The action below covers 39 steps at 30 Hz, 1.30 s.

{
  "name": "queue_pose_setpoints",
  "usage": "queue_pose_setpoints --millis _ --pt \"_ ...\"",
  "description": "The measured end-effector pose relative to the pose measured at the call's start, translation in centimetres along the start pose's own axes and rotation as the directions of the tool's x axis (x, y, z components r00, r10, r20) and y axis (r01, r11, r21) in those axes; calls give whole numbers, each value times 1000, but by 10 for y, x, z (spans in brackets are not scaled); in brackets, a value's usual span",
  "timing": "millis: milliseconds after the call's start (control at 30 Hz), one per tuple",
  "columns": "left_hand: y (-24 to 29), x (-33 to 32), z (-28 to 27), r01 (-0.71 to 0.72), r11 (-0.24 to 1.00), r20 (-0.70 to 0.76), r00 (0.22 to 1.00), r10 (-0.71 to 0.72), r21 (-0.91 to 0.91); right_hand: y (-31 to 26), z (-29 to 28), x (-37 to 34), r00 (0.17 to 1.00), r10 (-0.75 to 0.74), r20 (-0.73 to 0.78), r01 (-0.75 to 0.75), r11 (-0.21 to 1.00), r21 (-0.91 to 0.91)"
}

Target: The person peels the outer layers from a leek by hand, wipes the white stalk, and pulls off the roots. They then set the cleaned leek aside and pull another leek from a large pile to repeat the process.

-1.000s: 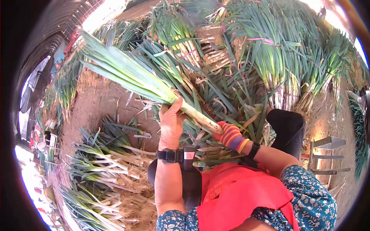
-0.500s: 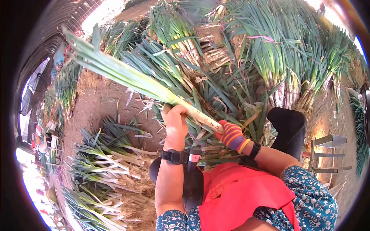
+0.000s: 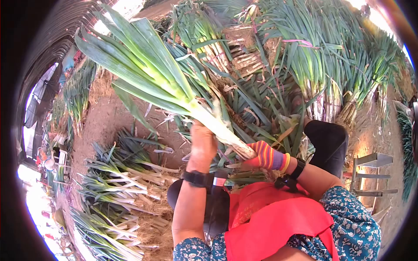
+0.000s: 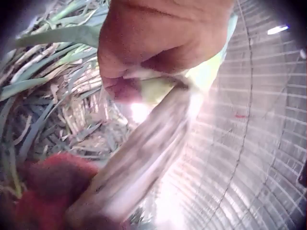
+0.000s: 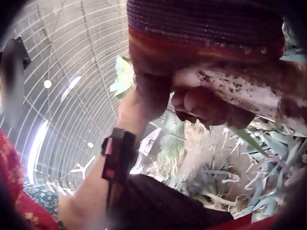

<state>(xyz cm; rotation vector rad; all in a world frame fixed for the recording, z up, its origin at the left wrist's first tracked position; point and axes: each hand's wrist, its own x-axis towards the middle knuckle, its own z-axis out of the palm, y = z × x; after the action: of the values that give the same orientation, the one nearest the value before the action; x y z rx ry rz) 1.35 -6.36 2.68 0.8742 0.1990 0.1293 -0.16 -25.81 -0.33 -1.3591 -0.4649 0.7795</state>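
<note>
One large leek [image 3: 213, 124] lies diagonally across the head view, its green leaves fanned out to the upper left. The bare left hand [image 3: 203, 141] is below the middle of the stalk; in the left wrist view the curled fingers of this hand [image 4: 163, 40] grip pale green layers beside the stalk [image 4: 139, 148]. At the leek's lower white end, the right hand [image 3: 267, 155], in a striped glove, holds the stalk. The right wrist view has the gloved hand [image 5: 201, 52] curled round the soil-specked white stalk [image 5: 235, 91]. One outer leaf [image 3: 135, 106] hangs below the others.
Loose leeks with roots [image 3: 117, 182] lie on the ground at the lower left. Tied bundles [image 3: 311, 65] stand at the upper right, and loose leaves [image 3: 278, 108] lie before the knees. A metal stand [image 3: 374, 161] is at the right.
The leek has turned, its leaves now spread wider and facing the camera, with one outer leaf drooping. The left hand has shifted slightly right and down; the gloved hand has rotated at the stalk end.
</note>
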Motion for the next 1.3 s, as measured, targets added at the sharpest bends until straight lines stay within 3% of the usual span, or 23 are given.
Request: queue_pose_setpoints --millis 33,100,133,233,267,300,367,433,467,500,533,567,667,700,733,767,800,833,933,1033,1100,1167,1300 --pt "-11 -2 1 156 987 1 988 -156 46 -2 1 0 1000 0 -1 0 1000 1" --pt "-54 6 -32 225 923 133 952 -277 312 -9 -1 4 1000 3 29 -9 983 184" --pt "-64 -1 -32 222 924 136 952 -274 313 -20 -2 5 999 -47 26 45 996 74" --pt "-81 -4 -37 260 902 304 878 -369 345 -25 -9 5 999 -39 15 38 998 53" --pt "-79 5 -50 30 768 279 922 -268 640 -7 -15 12 988 -146 -60 141 987 -71" --pt "-75 13 -59 -180 505 294 943 -156 844 -14 -16 9 969 -219 -112 194 961 -198" --pt "-13 -7 -10 -155 905 269 962 47 396 -10 -27 13 923 -352 -157 184 759 -625" --pt "21 -16 13 -150 985 172 976 134 84 22 -38 25 907 -384 -170 194 742 -642" --pt "22 -7 -3 -110 994 186 977 105 16 13 -28 26 949 -238 -206 196 959 -206" --pt "23 -4 -10 -69 996 198 977 78 -52 9 -20 30 982 -87 -169 132 952 277" --pt "19 -6 -13 -73 996 172 982 80 -50 16 -19 40 988 23 -153 46 901 430" --pt "17 -6 -16 -65 997 168 983 73 -49 7 -19 45 975 166 -147 -103 927 362" --pt "9 -1 -22 -70 989 144 986 89 -132 17 -31 57 956 201 -212 -106 915 389" --pt "7 -3 -21 -62 989 142 987 81 -135 35 -51 62 939 -229 -255 120 917 -381" --pt "7 -5 -19 -106 992 104 988 112 -61 49 -65 59 924 -348 -160 125 669 -733" --pt "10 -7 -18 -151 988 66 987 149 16 62 -80 56 887 -459 -61 89 298 -950" --pt "17 -11 -20 -193 970 64 981 185 150 73 -94 45 914 -374 -158 -63 254 -965" --pt "24 -10 -30 -253 954 46 967 249 161 94 -115 29 932 -316 -180 -190 1 -982" --pt "34 -18 -38 -213 939 63 977 203 269 161 -179 -19 928 -53 -370 -370 1 -929" --pt "4 -25 -30 -125 981 -10 992 128 147 146 -184 -40 930 103 -353 -344 -94 -934" --pt "1 -30 -30 -113 982 -34 992 120 152 136 -191 -35 900 14 -436 -436 -20 -900" --pt "1 -35 -30 -79 988 -86 992 91 136 139 -205 -34 882 20 -471 -465 -123 -877" --pt "5 -50 -23 -97 985 -172 978 121 141 123 -213 -35 857 21 -515 -512 -84 -855"
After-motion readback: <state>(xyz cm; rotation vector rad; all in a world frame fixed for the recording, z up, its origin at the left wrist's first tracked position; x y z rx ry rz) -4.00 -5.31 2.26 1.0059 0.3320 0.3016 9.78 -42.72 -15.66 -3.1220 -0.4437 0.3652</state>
